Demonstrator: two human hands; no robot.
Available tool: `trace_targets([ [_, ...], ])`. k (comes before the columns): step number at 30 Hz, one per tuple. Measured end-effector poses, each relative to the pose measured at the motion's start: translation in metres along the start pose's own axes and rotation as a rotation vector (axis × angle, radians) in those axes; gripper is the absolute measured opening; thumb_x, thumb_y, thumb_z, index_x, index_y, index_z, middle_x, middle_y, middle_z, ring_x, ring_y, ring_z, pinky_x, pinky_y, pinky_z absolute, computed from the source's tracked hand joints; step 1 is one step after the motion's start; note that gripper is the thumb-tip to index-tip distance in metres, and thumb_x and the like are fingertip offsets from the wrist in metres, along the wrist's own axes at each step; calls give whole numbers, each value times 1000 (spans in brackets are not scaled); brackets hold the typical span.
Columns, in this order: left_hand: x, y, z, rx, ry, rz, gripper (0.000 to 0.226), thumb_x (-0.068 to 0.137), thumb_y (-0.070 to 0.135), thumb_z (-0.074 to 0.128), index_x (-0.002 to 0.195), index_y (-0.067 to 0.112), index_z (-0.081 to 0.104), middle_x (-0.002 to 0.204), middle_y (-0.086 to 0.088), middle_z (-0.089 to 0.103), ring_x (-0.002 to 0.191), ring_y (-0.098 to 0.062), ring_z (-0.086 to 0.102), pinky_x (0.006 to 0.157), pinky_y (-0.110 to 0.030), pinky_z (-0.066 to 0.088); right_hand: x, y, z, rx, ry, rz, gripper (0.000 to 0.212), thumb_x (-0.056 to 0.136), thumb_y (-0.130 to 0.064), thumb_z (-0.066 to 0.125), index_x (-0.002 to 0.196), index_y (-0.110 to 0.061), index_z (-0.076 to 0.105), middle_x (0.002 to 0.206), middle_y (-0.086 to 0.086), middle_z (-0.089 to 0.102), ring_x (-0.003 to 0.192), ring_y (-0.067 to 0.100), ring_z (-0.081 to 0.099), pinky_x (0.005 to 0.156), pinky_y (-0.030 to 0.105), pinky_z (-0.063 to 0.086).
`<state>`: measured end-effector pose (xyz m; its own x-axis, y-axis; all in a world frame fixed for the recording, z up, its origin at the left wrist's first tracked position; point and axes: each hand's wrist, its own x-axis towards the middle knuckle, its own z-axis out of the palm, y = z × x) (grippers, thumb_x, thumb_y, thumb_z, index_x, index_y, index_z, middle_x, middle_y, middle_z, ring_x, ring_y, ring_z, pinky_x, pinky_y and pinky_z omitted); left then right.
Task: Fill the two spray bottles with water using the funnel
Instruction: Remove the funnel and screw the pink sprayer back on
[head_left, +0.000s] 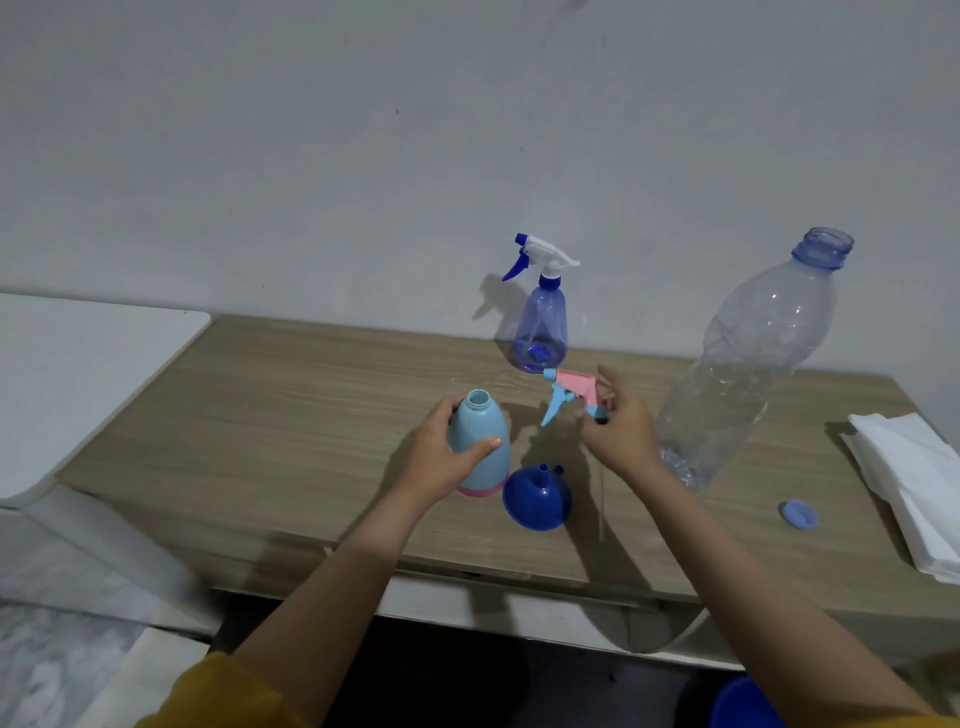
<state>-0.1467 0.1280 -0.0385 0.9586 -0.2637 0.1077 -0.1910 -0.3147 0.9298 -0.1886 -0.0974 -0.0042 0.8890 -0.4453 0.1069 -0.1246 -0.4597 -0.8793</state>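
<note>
Left hand (441, 457) grips the light blue bottle (480, 441), upright and uncapped on the worktop (285, 415). Right hand (618, 426) holds its pink sprayer head (574, 395) clear. Funnel (536, 499) lies unused beside it. Second spray bottle (540, 332) remains capped. Judged: filling not yet begun.

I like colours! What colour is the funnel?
Dark blue; the funnel shows in the head view.

hidden: light blue bottle (480, 441) side behind left hand (441, 457) | cut off: napkins (914, 483), blue tub (743, 701)
</note>
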Motion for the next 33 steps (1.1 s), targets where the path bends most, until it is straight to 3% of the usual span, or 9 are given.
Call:
trace_targets([
  [4, 0, 1, 0, 9, 8, -12, 62, 62, 51, 77, 117, 35, 53, 115, 12, 62, 106, -7, 59, 89, -39, 53, 0, -49, -17, 256, 17, -31, 49, 74, -2, 73, 116, -25, 58, 95, -3, 62, 90, 28, 67, 71, 43, 58],
  [8, -2, 4, 1, 10, 22, -10, 60, 67, 39, 81, 119, 29, 53, 115, 10, 62, 106, -7, 59, 90, -32, 51, 5, -102, -31, 336, 29, -143, 49, 66, -6, 81, 105, -27, 61, 97, 3, 68, 82, 17, 64, 59, 32, 53],
  [15, -5, 14, -1, 8, -10, -26, 53, 75, 27, 79, 121, 27, 52, 113, 9, 60, 102, -9, 59, 82, -29, 53, 5, -156, -25, 484, 92, -275, 57, 59, -8, 88, 107, -20, 59, 81, 17, 67, 68, 16, 60, 70, 34, 56],
  [21, -6, 18, -2, 37, -23, -68, 54, 74, 33, 78, 120, 25, 51, 117, 4, 60, 105, -15, 58, 82, -38, 54, 4, -152, 2, 479, 102, -343, 55, 60, -3, 87, 103, -20, 56, 78, 4, 64, 62, 3, 58, 65, 21, 52],
  [26, -5, 20, 0, 28, -4, -74, 58, 74, 30, 78, 125, 25, 50, 119, 5, 60, 107, -14, 57, 87, -38, 53, -6, -122, 30, 376, 13, -351, 56, 60, -4, 86, 104, -20, 55, 94, 5, 68, 81, 13, 67, 72, 21, 53],
  [30, -7, 21, 2, -12, 5, -84, 60, 74, 24, 80, 126, 20, 51, 121, 4, 61, 110, -11, 57, 92, -33, 50, -19, -94, 51, 323, -38, -315, 59, 59, 1, 85, 93, -33, 50, 90, -2, 66, 79, 12, 67, 70, 21, 54],
  [33, -6, 22, 3, -47, 5, -85, 52, 75, 9, 78, 120, 13, 53, 110, 4, 63, 98, -5, 61, 83, -18, 50, -27, -77, 62, 289, -61, -285, 51, 61, 1, 83, 93, -24, 53, 86, 0, 67, 72, 10, 64, 65, 18, 51],
])
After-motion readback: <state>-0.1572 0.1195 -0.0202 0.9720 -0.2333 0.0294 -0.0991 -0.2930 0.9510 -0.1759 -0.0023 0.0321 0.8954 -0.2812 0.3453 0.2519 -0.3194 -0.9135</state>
